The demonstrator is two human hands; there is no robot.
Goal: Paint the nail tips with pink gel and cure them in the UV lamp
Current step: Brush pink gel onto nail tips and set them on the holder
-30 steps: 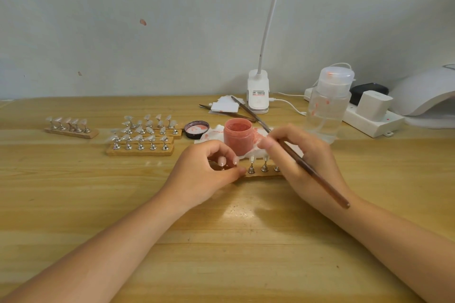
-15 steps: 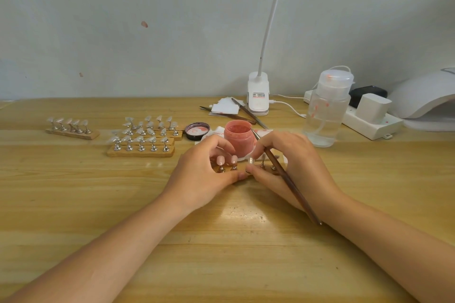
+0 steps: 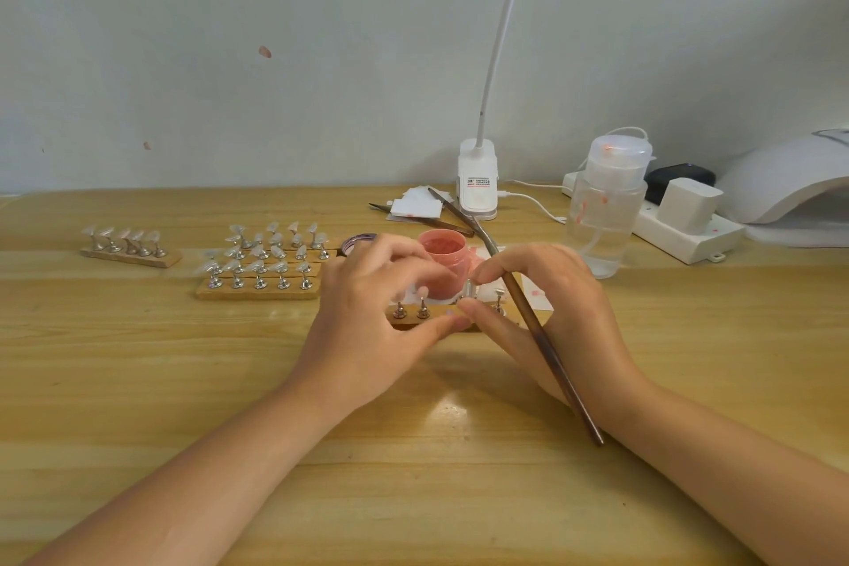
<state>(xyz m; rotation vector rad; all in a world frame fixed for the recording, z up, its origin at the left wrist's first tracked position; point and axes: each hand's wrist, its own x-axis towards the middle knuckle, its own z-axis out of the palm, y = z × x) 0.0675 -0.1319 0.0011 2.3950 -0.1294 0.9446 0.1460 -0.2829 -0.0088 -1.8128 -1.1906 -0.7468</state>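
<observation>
A short wooden holder strip (image 3: 438, 318) with small metal stands lies at the table's middle, right in front of the open pink gel jar (image 3: 442, 254). My left hand (image 3: 367, 322) steadies the strip with its thumb on the front edge; its curled fingers are blurred above the stands. My right hand (image 3: 558, 317) holds a brown brush (image 3: 546, 349) slanting back over the wrist, while thumb and forefinger close around a stand near the strip's middle. Whether a nail tip sits there is hidden. The white UV lamp (image 3: 790, 184) stands at the far right.
Two more wooden holders with clear nail tips (image 3: 262, 264) (image 3: 131, 244) lie to the left. The jar lid (image 3: 356, 243) is behind my left hand. A pump bottle (image 3: 605, 216), power strip (image 3: 689, 234), clip lamp (image 3: 478, 186), spare brushes (image 3: 452, 216) and paper pads (image 3: 416, 207) line the back.
My right hand came down from the jar to the strip, brush swinging back over the wrist. The fingers of my left hand lifted off the strip while the thumb stayed.
</observation>
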